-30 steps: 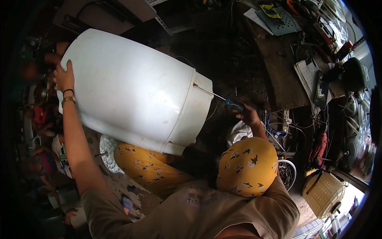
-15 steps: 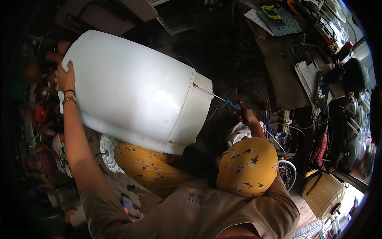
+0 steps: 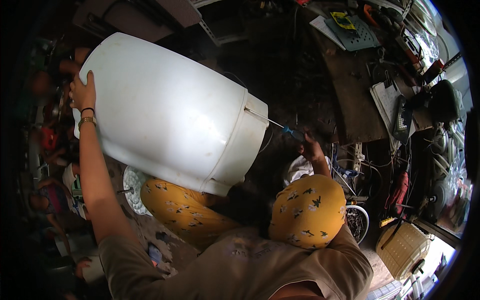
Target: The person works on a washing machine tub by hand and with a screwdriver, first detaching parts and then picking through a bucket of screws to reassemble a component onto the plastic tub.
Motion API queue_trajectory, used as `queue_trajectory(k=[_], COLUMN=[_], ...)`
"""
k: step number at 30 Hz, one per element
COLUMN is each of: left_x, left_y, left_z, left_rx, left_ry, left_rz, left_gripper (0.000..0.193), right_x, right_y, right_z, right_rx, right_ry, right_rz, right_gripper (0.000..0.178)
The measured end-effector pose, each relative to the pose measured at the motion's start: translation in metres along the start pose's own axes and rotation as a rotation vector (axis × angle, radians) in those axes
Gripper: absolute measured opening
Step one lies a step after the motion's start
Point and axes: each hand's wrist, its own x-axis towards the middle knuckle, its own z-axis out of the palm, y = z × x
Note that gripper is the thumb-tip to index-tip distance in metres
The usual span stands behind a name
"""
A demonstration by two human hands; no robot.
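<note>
A large white plastic housing lies tilted across my lap, its narrower stepped end toward the right. My left hand grips its far left edge, thumb on the white face and the other fingers partly hidden behind the rim. In my right hand is a long screwdriver with a blue and dark handle. Its thin metal shaft reaches left, and the tip is at a small recess in the seam near the stepped end. Whatever the tip touches is too small to make out.
A wooden workbench at the right bears papers, a dark remote-like device and tools. Below it are a red power tool, a white bucket and a woven basket. Other people sit at the far left.
The screwdriver's handle has turned slightly in my right hand, its tip still at the same recess. My left hand keeps its grip; the whole view has shifted a little.
</note>
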Motion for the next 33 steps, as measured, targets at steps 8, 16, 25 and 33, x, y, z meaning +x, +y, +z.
queue_trajectory(k=[8, 16, 25, 33], left_x=[0.002, 0.002, 0.002, -0.001], left_y=[0.003, 0.009, 0.004, 0.006], left_z=[-0.001, 0.000, -0.001, -0.005], left_rx=[-0.013, -0.011, -0.004, -0.001], left_ry=[0.018, 0.022, 0.039, 0.041], left_rz=[0.020, 0.015, 0.012, 0.015], left_gripper=[0.066, 0.065, 0.064, 0.063], right_x=[-0.007, -0.007, -0.001, -0.002], right_y=[0.005, 0.004, 0.012, 0.009], right_z=[0.006, 0.005, -0.001, -0.002], right_rx=[0.115, 0.095, 0.050, 0.078], right_ry=[0.084, -0.047, -0.046, -0.054], right_rz=[-0.062, 0.048, -0.029, -0.019], right_gripper=[0.032, 0.032, 0.036, 0.033])
